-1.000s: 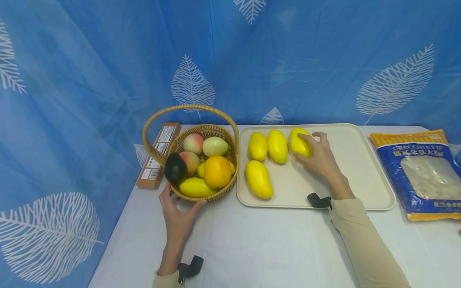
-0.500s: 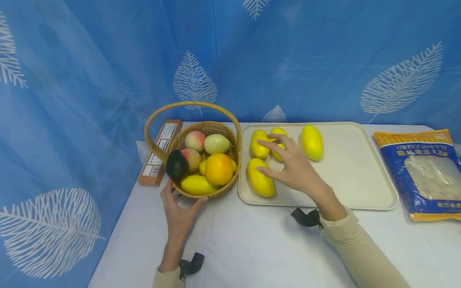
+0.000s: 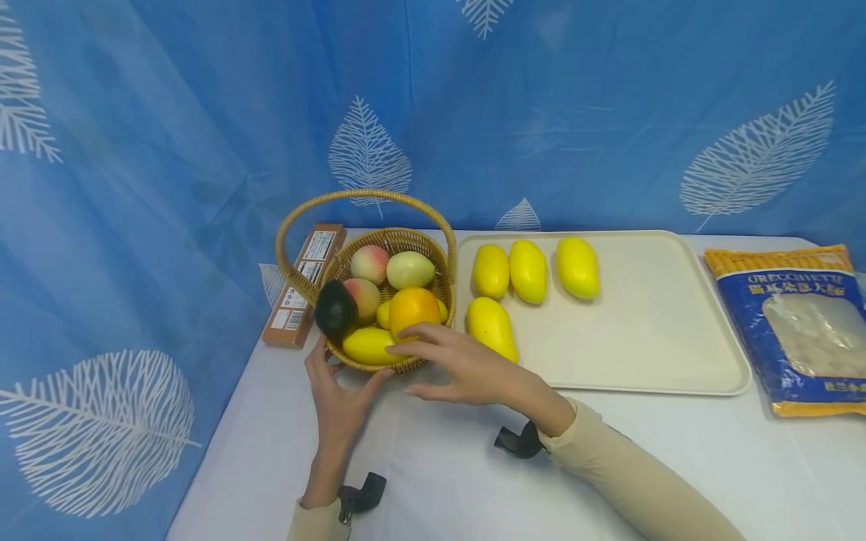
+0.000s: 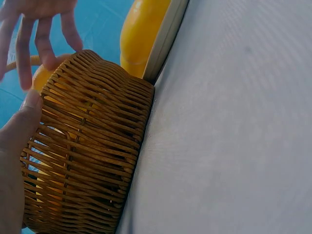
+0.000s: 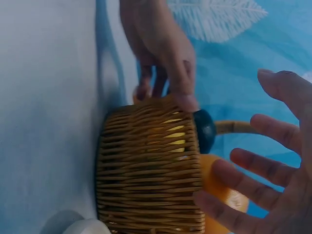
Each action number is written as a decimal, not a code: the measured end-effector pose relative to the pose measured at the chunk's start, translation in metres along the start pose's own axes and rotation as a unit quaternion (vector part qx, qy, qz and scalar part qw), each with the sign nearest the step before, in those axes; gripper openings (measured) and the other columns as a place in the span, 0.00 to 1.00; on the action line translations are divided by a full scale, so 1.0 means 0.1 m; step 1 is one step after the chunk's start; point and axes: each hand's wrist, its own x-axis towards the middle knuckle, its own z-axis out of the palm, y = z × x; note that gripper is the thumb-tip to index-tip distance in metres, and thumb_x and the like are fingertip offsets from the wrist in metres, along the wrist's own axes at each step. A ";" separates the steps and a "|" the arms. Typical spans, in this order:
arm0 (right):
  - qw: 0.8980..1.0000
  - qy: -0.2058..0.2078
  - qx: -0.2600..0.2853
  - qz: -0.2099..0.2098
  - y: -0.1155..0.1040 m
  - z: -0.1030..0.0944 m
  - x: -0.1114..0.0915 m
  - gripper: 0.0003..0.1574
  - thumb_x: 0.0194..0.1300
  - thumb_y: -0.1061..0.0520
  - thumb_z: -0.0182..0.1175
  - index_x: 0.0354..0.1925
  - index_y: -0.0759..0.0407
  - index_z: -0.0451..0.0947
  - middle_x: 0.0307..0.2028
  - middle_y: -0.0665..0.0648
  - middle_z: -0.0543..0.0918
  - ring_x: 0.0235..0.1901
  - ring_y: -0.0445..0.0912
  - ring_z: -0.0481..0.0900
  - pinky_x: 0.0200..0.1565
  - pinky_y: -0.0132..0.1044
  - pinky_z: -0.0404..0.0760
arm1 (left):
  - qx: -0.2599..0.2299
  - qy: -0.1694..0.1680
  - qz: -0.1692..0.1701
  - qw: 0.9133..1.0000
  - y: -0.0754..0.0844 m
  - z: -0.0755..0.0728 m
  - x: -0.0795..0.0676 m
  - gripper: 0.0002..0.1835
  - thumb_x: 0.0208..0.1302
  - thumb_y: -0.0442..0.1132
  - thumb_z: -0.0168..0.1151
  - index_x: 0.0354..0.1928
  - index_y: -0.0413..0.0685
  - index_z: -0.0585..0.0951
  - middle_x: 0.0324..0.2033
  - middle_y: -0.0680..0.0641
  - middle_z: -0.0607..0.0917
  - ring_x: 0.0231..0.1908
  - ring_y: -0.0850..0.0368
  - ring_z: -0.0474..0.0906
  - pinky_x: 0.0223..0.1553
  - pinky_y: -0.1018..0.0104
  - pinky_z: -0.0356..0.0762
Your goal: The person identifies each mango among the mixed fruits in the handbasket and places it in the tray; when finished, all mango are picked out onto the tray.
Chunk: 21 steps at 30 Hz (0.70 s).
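A wicker basket (image 3: pixel 452 274) with a tall handle holds fruit: two peaches (image 3: pixel 370 264), a pale green fruit (image 3: pixel 410 270), a dark avocado (image 3: pixel 336 309), a yellow mango (image 3: pixel 370 346) and an orange (image 3: pixel 414 312). My left hand (image 3: pixel 338 409) grips the basket's near left side, its thumb at the rim in the left wrist view. Over the basket's near right edge hovers my right hand (image 3: pixel 467 368), fingers spread and holding nothing. It partly covers the orange and the yellow mango. Right wrist view: the right fingers (image 5: pixel 263 165) overlap the orange in front of the rim.
Right of the basket, a cream tray (image 3: pixel 643 338) carries several yellow mangoes (image 3: pixel 577 268) toward its left and back. A blue and orange pasta bag (image 3: pixel 791 330) lies beyond it. A narrow brown box (image 3: pixel 304 289) lies behind the basket's left, before a blue leaf-print curtain (image 3: pixel 541 113).
My right hand has let go of the rightmost mango at the tray's back and moved left over the mangoes to the basket's near edge. The left hand has stayed on the basket.
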 end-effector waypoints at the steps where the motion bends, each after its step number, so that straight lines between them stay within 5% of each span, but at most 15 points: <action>1: 1.000 -0.003 0.001 0.001 0.01 0.02 0.01 0.32 0.63 0.45 0.66 0.63 0.52 0.74 0.63 0.57 0.74 0.62 0.48 0.72 0.61 0.43 0.75 | 0.000 0.001 0.002 1.000 0.00 0.00 0.00 0.59 0.43 0.41 0.81 0.75 0.52 0.55 0.65 0.38 0.63 0.60 0.47 0.64 0.53 0.52 0.68; 12: 0.999 0.027 -0.028 0.004 0.15 -0.04 0.21 0.26 0.66 0.50 0.64 0.61 0.52 0.77 0.69 0.54 0.69 0.65 0.49 0.65 0.64 0.42 0.72 | 0.012 0.000 -0.003 1.000 0.00 -0.01 0.00 0.59 0.44 0.42 0.81 0.76 0.53 0.54 0.65 0.38 0.63 0.60 0.48 0.64 0.54 0.53 0.68; 21: 0.998 0.021 -0.050 0.027 0.36 -0.07 0.34 0.25 0.68 0.48 0.61 0.61 0.53 0.77 0.73 0.58 0.61 0.77 0.57 0.44 0.72 0.50 0.59 | 0.011 0.002 -0.004 1.000 0.01 0.00 -0.02 0.59 0.44 0.42 0.81 0.76 0.53 0.54 0.64 0.39 0.63 0.60 0.46 0.65 0.54 0.59 0.68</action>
